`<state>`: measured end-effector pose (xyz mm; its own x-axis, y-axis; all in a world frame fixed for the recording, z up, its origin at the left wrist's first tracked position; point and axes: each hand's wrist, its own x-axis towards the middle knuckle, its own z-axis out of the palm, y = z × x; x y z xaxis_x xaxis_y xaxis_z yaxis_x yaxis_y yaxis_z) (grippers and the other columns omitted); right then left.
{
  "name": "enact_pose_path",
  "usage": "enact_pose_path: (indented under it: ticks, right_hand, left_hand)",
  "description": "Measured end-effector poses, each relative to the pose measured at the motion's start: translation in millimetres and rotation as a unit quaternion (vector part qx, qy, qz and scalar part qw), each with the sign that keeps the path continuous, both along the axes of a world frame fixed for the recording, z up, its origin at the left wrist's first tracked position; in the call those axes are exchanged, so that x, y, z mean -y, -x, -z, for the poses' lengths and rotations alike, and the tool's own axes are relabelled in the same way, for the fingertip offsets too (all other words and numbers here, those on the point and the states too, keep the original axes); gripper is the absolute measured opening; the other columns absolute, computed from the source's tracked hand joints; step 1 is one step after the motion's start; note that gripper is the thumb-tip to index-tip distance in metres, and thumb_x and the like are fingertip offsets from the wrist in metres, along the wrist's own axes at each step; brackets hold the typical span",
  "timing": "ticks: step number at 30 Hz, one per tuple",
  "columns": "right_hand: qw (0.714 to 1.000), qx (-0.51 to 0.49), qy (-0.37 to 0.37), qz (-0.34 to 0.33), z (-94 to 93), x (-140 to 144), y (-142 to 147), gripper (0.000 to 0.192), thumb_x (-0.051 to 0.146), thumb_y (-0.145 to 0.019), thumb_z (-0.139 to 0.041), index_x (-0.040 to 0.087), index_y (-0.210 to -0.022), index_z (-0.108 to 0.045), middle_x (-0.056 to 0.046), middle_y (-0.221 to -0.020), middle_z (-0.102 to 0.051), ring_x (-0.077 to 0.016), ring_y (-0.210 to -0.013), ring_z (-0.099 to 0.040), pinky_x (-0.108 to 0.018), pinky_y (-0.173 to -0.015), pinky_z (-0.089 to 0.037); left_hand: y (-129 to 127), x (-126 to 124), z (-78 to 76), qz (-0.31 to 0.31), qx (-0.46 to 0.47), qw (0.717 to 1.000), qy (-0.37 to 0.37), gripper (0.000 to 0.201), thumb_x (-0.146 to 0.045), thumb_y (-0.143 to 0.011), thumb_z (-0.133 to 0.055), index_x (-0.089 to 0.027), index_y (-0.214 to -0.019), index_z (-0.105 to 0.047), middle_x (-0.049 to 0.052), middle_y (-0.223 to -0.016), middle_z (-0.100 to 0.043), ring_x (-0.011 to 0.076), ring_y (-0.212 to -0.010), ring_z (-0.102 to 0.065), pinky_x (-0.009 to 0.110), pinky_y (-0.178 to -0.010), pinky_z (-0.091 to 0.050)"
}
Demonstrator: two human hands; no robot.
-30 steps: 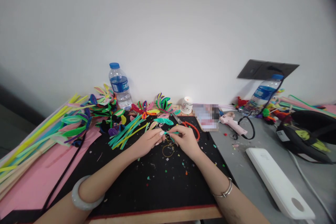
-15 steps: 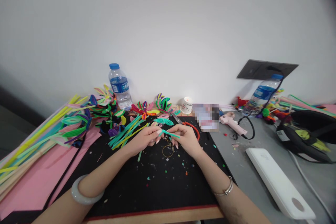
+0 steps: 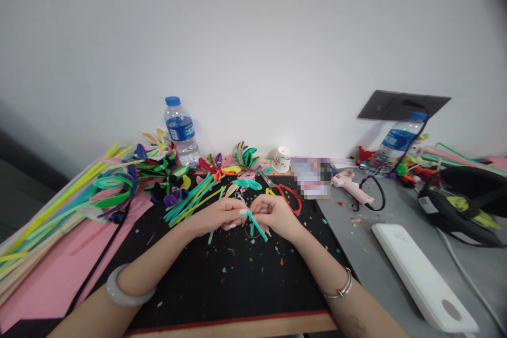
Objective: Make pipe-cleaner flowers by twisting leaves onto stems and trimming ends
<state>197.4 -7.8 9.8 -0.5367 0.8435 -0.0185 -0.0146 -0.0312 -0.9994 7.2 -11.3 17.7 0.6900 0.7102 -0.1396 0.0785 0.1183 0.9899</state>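
A teal pipe cleaner (image 3: 259, 227) is pinched between my two hands over the black mat (image 3: 237, 290). My left hand (image 3: 219, 215) has thumb and fingertips closed on its upper end. Opposite, my right hand (image 3: 275, 215) pinches the same piece, and its free end hangs toward me. Just beyond my fingers lies a looped teal petal (image 3: 249, 184). A bundle of teal and yellow pipe cleaners (image 3: 190, 203) rests left of my left hand. Scissors with orange handles (image 3: 291, 198) lie past my right hand.
Finished pipe-cleaner flowers (image 3: 162, 169) crowd the back left beside a water bottle (image 3: 180, 132). A paper cup (image 3: 281, 159) stands by the wall. Rightward are a pink glue gun (image 3: 352, 188), a white power bank (image 3: 423, 274) and a black headset-like object (image 3: 459, 206). Small scraps dot the mat.
The pipe cleaner's free end has swung from pointing right to slanting down toward me. My right hand has come a little closer to my left.
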Motion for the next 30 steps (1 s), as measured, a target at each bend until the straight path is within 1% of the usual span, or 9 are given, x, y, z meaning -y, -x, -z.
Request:
enact_pose_path:
  ticks: [3, 7, 11, 13, 16, 18, 19, 26, 30]
  right_hand:
    - [1.0, 0.009, 0.0, -0.019, 1.8, 1.8, 0.4, 0.021, 0.027, -0.066, -0.07, 0.015, -0.074, -0.055, 0.007, -0.047, -0.053, -0.0061, -0.035, -0.048, -0.015, -0.033, -0.036]
    - [0.999, 0.023, 0.003, -0.04, 0.5, 4.4, 0.9, 0.019, 0.028, -0.071, -0.067, 0.016, -0.073, -0.053, 0.007, -0.046, -0.054, -0.0069, -0.035, -0.049, -0.016, -0.033, -0.04]
    - [0.999, 0.03, 0.014, -0.042, -2.7, 4.1, 1.0, 0.021, 0.033, -0.072, -0.065, 0.016, -0.076, -0.054, 0.008, -0.041, -0.051, -0.0084, -0.031, -0.05, -0.016, -0.029, -0.039]
    - [0.999, 0.019, 0.029, -0.04, -2.8, 3.2, 1.2, 0.024, 0.035, -0.07, -0.067, 0.016, -0.077, -0.053, 0.007, -0.044, -0.053, -0.0106, -0.033, -0.054, -0.018, -0.03, -0.042]
    - [0.998, -0.013, 0.05, -0.033, -0.9, 2.0, 1.3, 0.027, 0.033, -0.066, -0.07, 0.015, -0.077, -0.053, 0.003, -0.056, -0.06, -0.0149, -0.047, -0.064, -0.023, -0.042, -0.052]
    - [0.998, -0.019, 0.055, -0.034, 0.2, 1.5, 1.1, 0.027, 0.032, -0.066, -0.071, 0.014, -0.077, -0.053, 0.001, -0.06, -0.062, -0.0166, -0.056, -0.067, -0.026, -0.052, -0.055]
    - [0.998, -0.017, 0.057, -0.038, 0.2, 1.4, 0.8, 0.027, 0.032, -0.066, -0.071, 0.014, -0.077, -0.054, 0.001, -0.06, -0.063, -0.0169, -0.057, -0.068, -0.027, -0.053, -0.055]
    - [0.993, 0.021, 0.075, -0.084, -4.3, 3.2, 0.6, 0.029, 0.033, -0.061, -0.074, 0.014, -0.069, -0.054, 0.002, -0.053, -0.062, -0.0159, -0.048, -0.065, -0.025, -0.046, -0.053]
    - [0.991, 0.024, 0.082, -0.1, -1.6, 3.7, 0.4, 0.027, 0.031, -0.061, -0.074, 0.013, -0.069, -0.055, 0.002, -0.053, -0.062, -0.0146, -0.047, -0.064, -0.023, -0.045, -0.052]
  left_hand:
    - [0.7, 0.4, -0.4, 0.022, -0.017, 0.999, -0.017, 0.035, -0.046, -0.082, -0.05, -0.015, -0.066, -0.045, -0.006, -0.055, -0.038, 0.006, -0.046, -0.03, 0.019, -0.042, -0.021]
    - [2.4, 0.1, 0.5, 0.038, -0.037, 0.998, -0.027, 0.035, -0.046, -0.082, -0.049, -0.014, -0.067, -0.048, -0.006, -0.053, -0.039, 0.0058, -0.044, -0.03, 0.019, -0.042, -0.022]
    - [4.7, -0.7, -1.1, 0.029, -0.055, 0.997, -0.037, 0.035, -0.046, -0.083, -0.048, -0.014, -0.069, -0.05, -0.005, -0.054, -0.04, 0.0061, -0.046, -0.032, 0.019, -0.043, -0.023]
    - [5.4, -0.9, -2.1, 0.025, -0.06, 0.997, -0.034, 0.035, -0.045, -0.083, -0.048, -0.014, -0.069, -0.051, -0.005, -0.054, -0.039, 0.0065, -0.046, -0.031, 0.019, -0.043, -0.023]
    - [5.6, -0.8, -2.8, 0.027, -0.063, 0.997, -0.031, 0.033, -0.044, -0.083, -0.048, -0.014, -0.069, -0.051, -0.006, -0.053, -0.038, 0.0066, -0.046, -0.03, 0.019, -0.043, -0.022]
    - [5.5, -0.7, -3.1, 0.033, -0.066, 0.997, -0.033, 0.034, -0.044, -0.083, -0.048, -0.014, -0.068, -0.051, -0.006, -0.053, -0.038, 0.0067, -0.045, -0.029, 0.02, -0.042, -0.021]
    - [5.5, -0.7, -3.3, 0.037, -0.067, 0.997, -0.032, 0.034, -0.044, -0.083, -0.048, -0.014, -0.068, -0.051, -0.006, -0.052, -0.038, 0.0066, -0.045, -0.029, 0.02, -0.042, -0.021]
    - [7.0, -1.0, -2.9, 0.111, -0.076, 0.99, -0.043, 0.035, -0.045, -0.083, -0.048, -0.013, -0.069, -0.055, -0.005, -0.053, -0.041, 0.0063, -0.044, -0.032, 0.02, -0.043, -0.023]
    - [7.1, -0.1, -0.9, 0.125, -0.067, 0.989, -0.029, 0.037, -0.047, -0.083, -0.048, -0.013, -0.072, -0.057, -0.005, -0.053, -0.042, 0.0064, -0.044, -0.032, 0.021, -0.043, -0.022]
